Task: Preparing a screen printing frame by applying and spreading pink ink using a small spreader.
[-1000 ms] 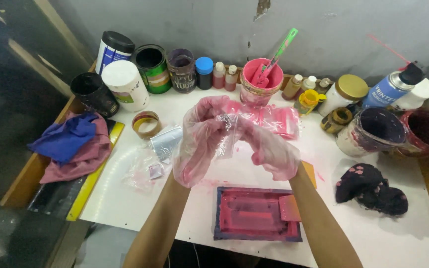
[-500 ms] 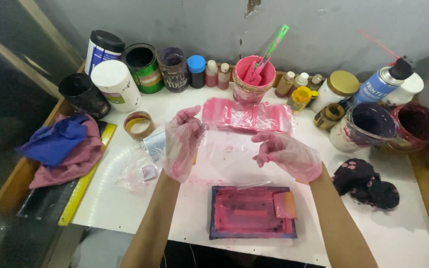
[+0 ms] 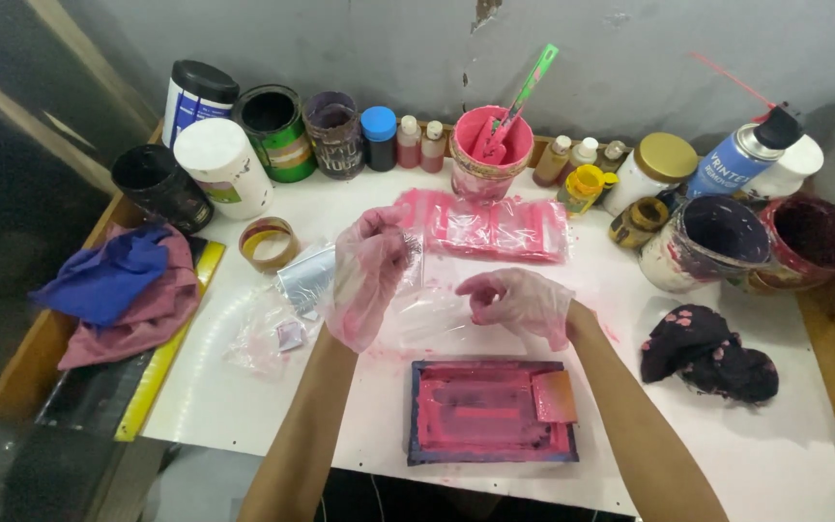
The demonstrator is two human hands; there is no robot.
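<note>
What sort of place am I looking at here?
Probably a small screen-printing or paint craft bench: a white table crowded with open paint cans, a pink-stained printing frame, and a pink tub with a stirring stick.

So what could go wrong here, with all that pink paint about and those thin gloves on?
The left hand and right hand hold a thin clear plastic sheet in pink-smeared gloves, so it may smudge or slip. The pink-coated frame lies just below the wrists, where a forearm could brush wet ink. The open pink paint tub, with a stick leaning out, could probably tip if a reach knocked it.
</note>
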